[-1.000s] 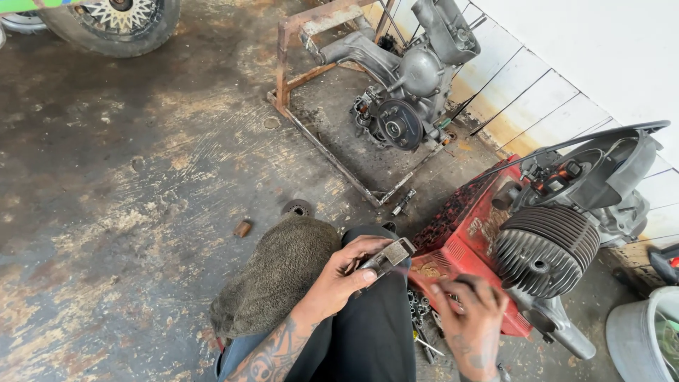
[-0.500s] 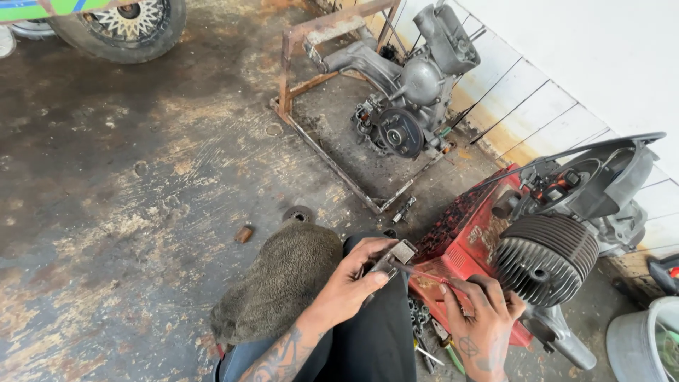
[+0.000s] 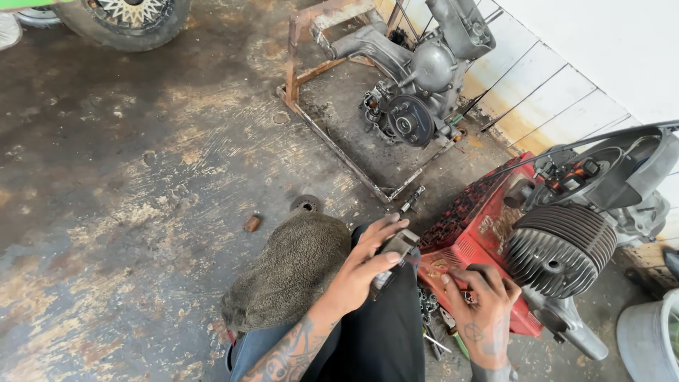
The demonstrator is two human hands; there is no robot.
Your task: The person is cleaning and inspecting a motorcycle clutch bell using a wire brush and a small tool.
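Observation:
My left hand (image 3: 368, 265) holds a small grey metal part (image 3: 393, 255) over my dark-trousered knee, thumb and fingers closed around it. My right hand (image 3: 484, 304) reaches down to the lower edge of a red toolbox (image 3: 470, 233), its fingertips pinching something small that I cannot make out. On the toolbox rests a finned engine cylinder (image 3: 559, 247) with its dark housing (image 3: 608, 177). Loose tools and small parts (image 3: 431, 318) lie on the floor between my knee and the toolbox.
A grey-green rag (image 3: 290, 272) lies by my left knee. A second engine (image 3: 421, 78) sits on a rusty frame (image 3: 318, 78) farther off. A wheel (image 3: 131, 14) at top left, a small disc (image 3: 306, 205), a bolt (image 3: 412, 199), a grey tub (image 3: 651, 339) at lower right.
My left hand has shifted slightly right with the metal part. My right hand has dropped a little along the red toolbox. The view has tilted a bit.

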